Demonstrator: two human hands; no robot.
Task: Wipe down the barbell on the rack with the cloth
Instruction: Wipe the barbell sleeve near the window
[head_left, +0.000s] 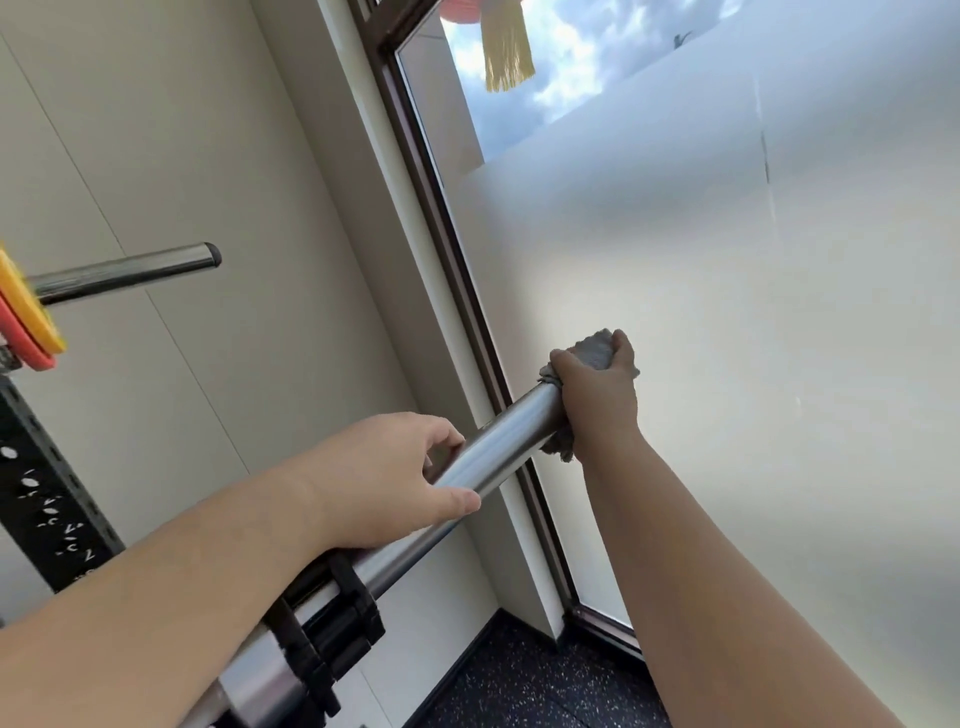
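The steel barbell sleeve (504, 441) runs from the lower left up toward the window, with a black collar (353, 613) clamped lower down on it. My left hand (395, 478) grips the sleeve near its middle, fingers curled round it. At the sleeve's far end my right hand (597, 389) grips a grey cloth (595, 349) bunched over the tip. The cloth's lower edge hangs under the bar.
A black perforated rack upright (47, 499) stands at the left. Above it a second steel peg (130, 273) carries yellow and red plates (26, 317). A frosted window (727, 312) is close behind the bar's end. Speckled dark floor (519, 686) lies below.
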